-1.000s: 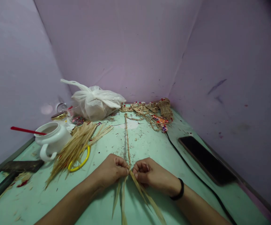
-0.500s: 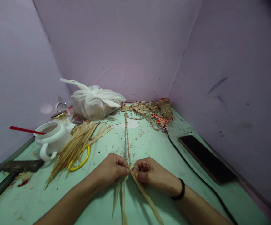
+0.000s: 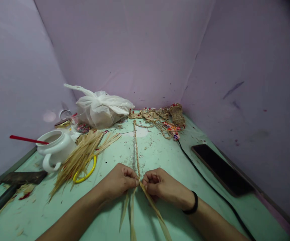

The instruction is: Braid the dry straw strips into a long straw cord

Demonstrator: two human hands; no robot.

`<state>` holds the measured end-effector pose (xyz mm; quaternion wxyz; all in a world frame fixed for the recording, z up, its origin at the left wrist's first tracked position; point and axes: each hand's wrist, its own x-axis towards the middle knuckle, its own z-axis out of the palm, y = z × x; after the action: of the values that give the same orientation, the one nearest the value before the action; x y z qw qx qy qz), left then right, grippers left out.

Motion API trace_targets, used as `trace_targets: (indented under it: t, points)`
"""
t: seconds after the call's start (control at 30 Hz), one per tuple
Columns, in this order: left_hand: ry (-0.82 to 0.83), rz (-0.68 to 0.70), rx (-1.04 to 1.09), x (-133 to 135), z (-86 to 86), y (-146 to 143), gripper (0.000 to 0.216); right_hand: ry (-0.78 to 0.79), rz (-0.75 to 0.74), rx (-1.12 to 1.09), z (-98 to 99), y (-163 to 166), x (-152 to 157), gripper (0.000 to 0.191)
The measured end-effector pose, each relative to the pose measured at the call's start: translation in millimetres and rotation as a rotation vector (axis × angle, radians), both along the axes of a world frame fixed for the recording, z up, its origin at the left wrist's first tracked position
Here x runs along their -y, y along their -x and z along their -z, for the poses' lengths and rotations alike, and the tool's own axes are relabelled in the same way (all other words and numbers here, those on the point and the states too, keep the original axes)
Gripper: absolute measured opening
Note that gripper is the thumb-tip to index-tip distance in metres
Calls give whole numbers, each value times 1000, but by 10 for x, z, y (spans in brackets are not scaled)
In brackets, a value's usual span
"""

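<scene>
A thin braid [image 3: 136,147] of straw-coloured fibre runs from the far part of the table straight down to my fingertips. My left hand [image 3: 121,180] pinches its near end between thumb and forefinger. Close beside it, my right hand [image 3: 160,185] pinches a loose fibre strip [image 3: 156,211] where it leaves the braid; a dark band circles that wrist. Two more strips [image 3: 132,214] hang from under my left hand toward the near edge. The exact crossing of the strips is partly hidden by the fingertips.
Left stand a bundle of dry fibre [image 3: 81,157], yellow-handled scissors or a ring [image 3: 84,179], a white pot [image 3: 57,150] and a hammer-like tool [image 3: 21,177]. Behind lie a plastic bag [image 3: 104,110] and woven pieces [image 3: 155,115]. A phone [image 3: 221,170] and black cable [image 3: 205,180] lie right.
The loose strip at my right hand has swung slightly left at its lower end. Both hands keep nearly the same place and pinch.
</scene>
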<state>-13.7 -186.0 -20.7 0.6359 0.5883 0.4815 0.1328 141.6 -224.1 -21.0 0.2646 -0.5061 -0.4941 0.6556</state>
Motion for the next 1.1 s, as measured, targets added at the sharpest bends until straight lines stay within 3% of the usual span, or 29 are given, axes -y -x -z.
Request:
trace_targets:
  t: [0.27, 0.37, 0.5, 0.7, 0.87, 0.97, 1.1]
  points:
    - [-23, 18, 21, -14, 14, 16, 12, 126, 74, -100, 18, 21, 5, 5]
    - [-89, 41, 13, -9, 8, 11, 11, 179, 131, -252, 36, 78, 3, 17]
    - [-199, 67, -28, 8, 6, 1, 15, 149, 200, -323, 99, 159, -12, 26]
    - [-383, 159, -215, 29, -53, 83, 20, 99, 297, -227, 156, 225, -19, 18]
    - [-631, 182, -430, 246, -170, 88, 21, 85, 311, -267, 175, 240, -17, 13]
    - [-789, 232, -477, 409, -132, 22, 25, 71, 305, -264, 166, 234, -18, 14]
    - [-880, 320, -563, 497, -61, -47, 21, 50, 290, -250, 148, 222, -15, 17]
